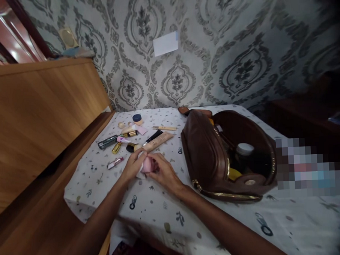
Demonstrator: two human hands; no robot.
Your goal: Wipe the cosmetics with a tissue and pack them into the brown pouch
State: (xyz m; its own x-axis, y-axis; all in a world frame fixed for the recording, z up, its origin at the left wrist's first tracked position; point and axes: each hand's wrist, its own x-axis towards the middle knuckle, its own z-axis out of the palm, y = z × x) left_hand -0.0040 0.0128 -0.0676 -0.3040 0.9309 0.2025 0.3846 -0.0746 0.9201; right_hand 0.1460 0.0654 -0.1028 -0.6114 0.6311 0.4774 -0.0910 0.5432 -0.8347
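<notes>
Low over the front of the table, my left hand (133,164) and my right hand (164,172) close together round a small pink rounded object (148,165). Its exact kind is partly hidden by my fingers. Something pale shows beneath it. Just beyond lie a beige squeeze tube (158,141), a black tube (153,137) and a makeup brush (132,147) with dark bristles. To the left, a lipstick-like tube (115,163) rests on the cloth.
An open brown leather bag (202,152) stands on the right, holding a white-lidded jar (245,149). Farther back are a dark-lidded jar (137,119), a dark green tube (108,142) and a slim beige stick (164,128). A wooden panel (44,99) borders the left; patterned wallpaper rises behind.
</notes>
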